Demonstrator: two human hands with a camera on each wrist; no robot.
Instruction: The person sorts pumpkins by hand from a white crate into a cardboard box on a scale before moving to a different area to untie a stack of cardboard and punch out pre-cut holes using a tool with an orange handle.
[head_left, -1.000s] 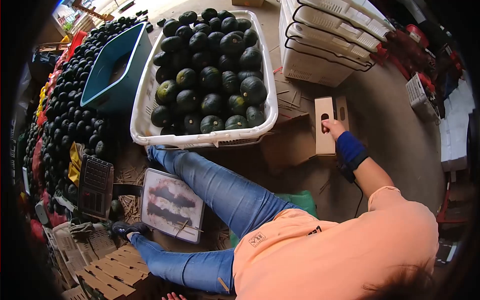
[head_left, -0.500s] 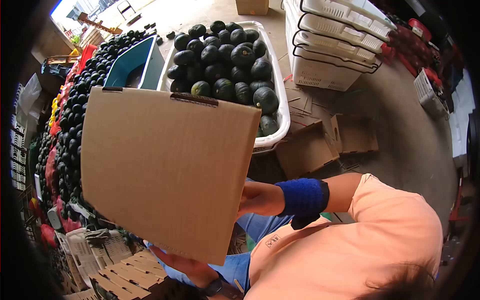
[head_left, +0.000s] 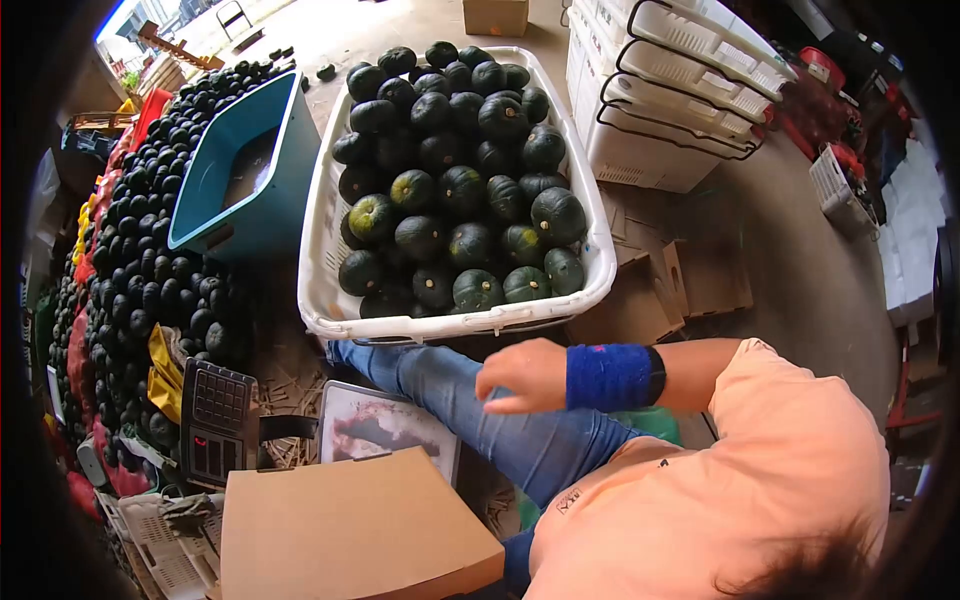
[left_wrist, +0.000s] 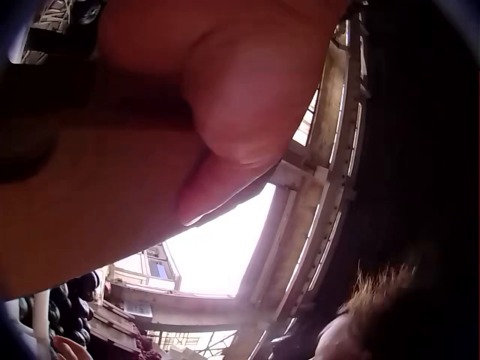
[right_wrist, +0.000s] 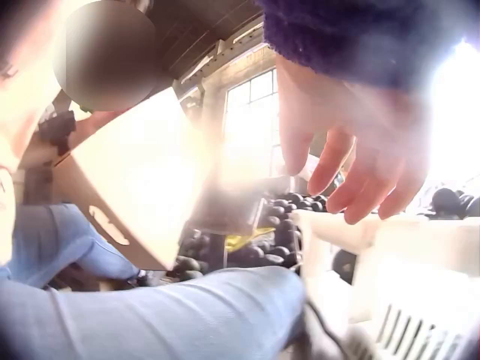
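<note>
A closed-faced cardboard box (head_left: 360, 530) is low at the front left in the head view, over the person's leg. The left hand (left_wrist: 240, 90) grips it, the thumb lying along the cardboard in the left wrist view; the box hides this hand from the head camera. An oval handle hole shows in the box's side in the right wrist view. With nothing in it, the right hand (head_left: 528, 378) hovers above the thigh, fingers loosely bent, in front of a white crate (head_left: 450, 325) heaped with dark green pumpkins (head_left: 478, 288).
A digital scale (head_left: 220, 420) with a pale platform (head_left: 390, 425) stands on the floor at left. Behind it are a large pumpkin pile (head_left: 150, 265) and a blue tub (head_left: 275, 205). Stacked white crates (head_left: 640, 155) and open cardboard boxes (head_left: 715, 275) are at right.
The right hand held the box by its handle hole at the right, then both hands held it up before the crate. Now it is lower left with the left hand; the right has let go.
</note>
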